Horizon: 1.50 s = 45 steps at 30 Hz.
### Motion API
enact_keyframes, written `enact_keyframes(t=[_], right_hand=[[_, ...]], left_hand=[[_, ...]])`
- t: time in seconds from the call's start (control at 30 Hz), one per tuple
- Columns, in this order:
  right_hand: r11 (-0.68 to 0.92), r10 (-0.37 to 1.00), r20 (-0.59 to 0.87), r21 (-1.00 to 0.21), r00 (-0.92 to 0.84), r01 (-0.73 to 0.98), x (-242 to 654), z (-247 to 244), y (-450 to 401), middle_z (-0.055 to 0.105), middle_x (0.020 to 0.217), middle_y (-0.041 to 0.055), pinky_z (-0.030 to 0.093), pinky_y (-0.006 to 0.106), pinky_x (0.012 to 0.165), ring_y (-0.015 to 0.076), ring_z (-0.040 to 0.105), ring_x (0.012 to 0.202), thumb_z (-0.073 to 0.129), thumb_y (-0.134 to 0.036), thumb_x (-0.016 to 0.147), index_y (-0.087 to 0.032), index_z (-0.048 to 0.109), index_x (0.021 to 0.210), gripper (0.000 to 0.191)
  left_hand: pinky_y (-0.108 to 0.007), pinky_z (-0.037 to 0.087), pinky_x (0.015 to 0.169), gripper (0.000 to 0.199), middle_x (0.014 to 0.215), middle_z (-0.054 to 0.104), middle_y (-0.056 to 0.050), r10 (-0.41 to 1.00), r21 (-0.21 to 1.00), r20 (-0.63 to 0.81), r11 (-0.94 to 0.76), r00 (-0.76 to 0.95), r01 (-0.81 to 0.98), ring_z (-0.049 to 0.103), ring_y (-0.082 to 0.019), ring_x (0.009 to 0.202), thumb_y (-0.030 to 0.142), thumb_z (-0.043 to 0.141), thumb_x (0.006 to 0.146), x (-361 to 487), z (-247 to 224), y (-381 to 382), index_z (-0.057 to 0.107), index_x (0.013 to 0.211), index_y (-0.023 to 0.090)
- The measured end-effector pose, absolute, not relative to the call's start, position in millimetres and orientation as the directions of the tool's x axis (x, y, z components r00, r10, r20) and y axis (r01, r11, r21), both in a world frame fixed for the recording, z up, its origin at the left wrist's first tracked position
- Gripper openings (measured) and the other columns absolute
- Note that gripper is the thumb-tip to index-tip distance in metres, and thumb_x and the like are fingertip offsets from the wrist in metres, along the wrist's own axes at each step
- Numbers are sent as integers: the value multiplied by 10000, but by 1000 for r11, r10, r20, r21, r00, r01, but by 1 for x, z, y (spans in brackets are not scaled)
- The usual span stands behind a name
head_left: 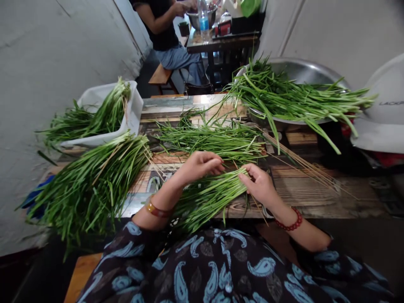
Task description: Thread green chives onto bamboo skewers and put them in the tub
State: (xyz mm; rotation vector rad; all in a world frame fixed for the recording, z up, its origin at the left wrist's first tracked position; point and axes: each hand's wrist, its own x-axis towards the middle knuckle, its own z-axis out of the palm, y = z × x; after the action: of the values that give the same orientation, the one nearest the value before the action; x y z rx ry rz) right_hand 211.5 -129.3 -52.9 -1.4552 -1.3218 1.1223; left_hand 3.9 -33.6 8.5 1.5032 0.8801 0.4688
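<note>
Several green stalks lie in a bunch [217, 192] at the table's front edge, their pale ends toward the right. My right hand [259, 183] pinches those pale ends between thumb and fingers. Just above the bunch is my left hand [203, 165], its fingers curled toward the right hand; whether they hold anything is too small to tell. Behind both hands a loose pile of stalks [217, 141] is spread on the table. To the left rests a large heap of stalks [104, 176] with thin straw strands on it.
A white bin [135, 107] with greens stands at the back left. A steel basin [303, 69] heaped with stalks is at the back right. Straw strands [303, 166] lie right. Beyond, a seated person [160, 29] works beside a table with a bottle [203, 23].
</note>
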Motion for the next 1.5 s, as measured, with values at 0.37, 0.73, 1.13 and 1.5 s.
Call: enact_keyframes(t=[0.37, 0.73, 1.13, 1.5], right_hand=[[-86, 982, -69, -992, 174, 93, 219, -50, -138, 537, 711, -20, 387, 209, 415, 102, 463, 517, 573, -386, 870, -193, 594, 980, 223], [71, 982, 114, -960, 148, 270, 228, -35, -174, 633, 793, 18, 451, 271, 637, 154, 558, 680, 581, -310, 902, -211, 634, 971, 132], [105, 992, 116, -975, 48, 198, 210, -36, -80, 625, 788, 17, 459, 276, 652, 159, 574, 713, 583, -394, 832, -192, 613, 902, 216], [257, 965, 261, -927, -24, 273, 199, -26, -73, 687, 811, 21, 471, 276, 691, 159, 607, 734, 589, -335, 882, -192, 666, 882, 162]], left_hand=[[-211, 466, 587, 212, 735, 710, -47, 803, 868, -70, -243, 592, 433, 625, -119, 613, 286, 573, 838, 23, 5, -4, 700, 845, 116], [-256, 386, 568, 427, 606, 677, -82, 836, 426, -216, -383, 504, 819, 598, -156, 545, 446, 531, 915, 3, -1, -18, 693, 660, 144], [-265, 462, 684, 95, 707, 684, -49, 982, 666, -28, -120, 185, 736, 625, -167, 713, 158, 603, 778, 19, -33, 5, 675, 720, 135], [-247, 512, 647, 298, 765, 673, -29, 834, 995, 63, -11, 548, -97, 649, -125, 660, 369, 754, 766, -11, 38, 4, 622, 914, 146]])
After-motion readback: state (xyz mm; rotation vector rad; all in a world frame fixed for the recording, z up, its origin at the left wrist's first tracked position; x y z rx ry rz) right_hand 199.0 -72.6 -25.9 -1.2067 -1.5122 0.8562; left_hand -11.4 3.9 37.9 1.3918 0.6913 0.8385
